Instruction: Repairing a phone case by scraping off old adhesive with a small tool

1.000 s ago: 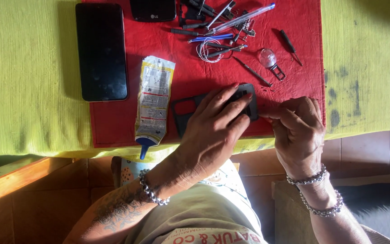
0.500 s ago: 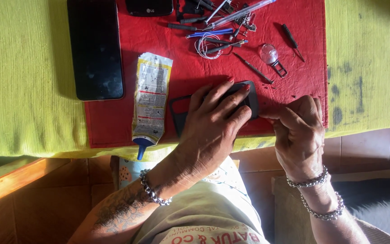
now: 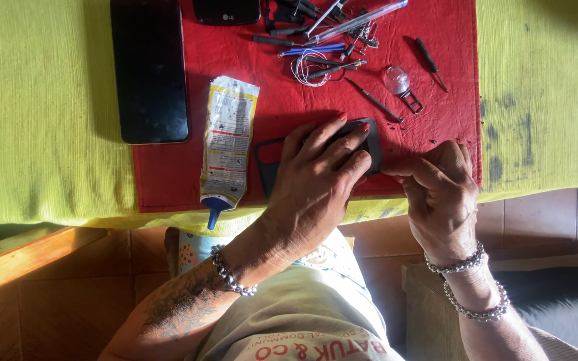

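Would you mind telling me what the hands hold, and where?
The left hand presses flat on the dark phone frame; the right hand pinches its right end.

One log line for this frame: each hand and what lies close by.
left hand presses dark frame | right hand pinches its end | glue tube beside

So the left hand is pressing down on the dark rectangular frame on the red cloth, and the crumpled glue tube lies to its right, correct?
Not quite. In the head view the crumpled glue tube lies to the left of the dark rectangular frame, not its right. The left hand does press on that frame on the red cloth.
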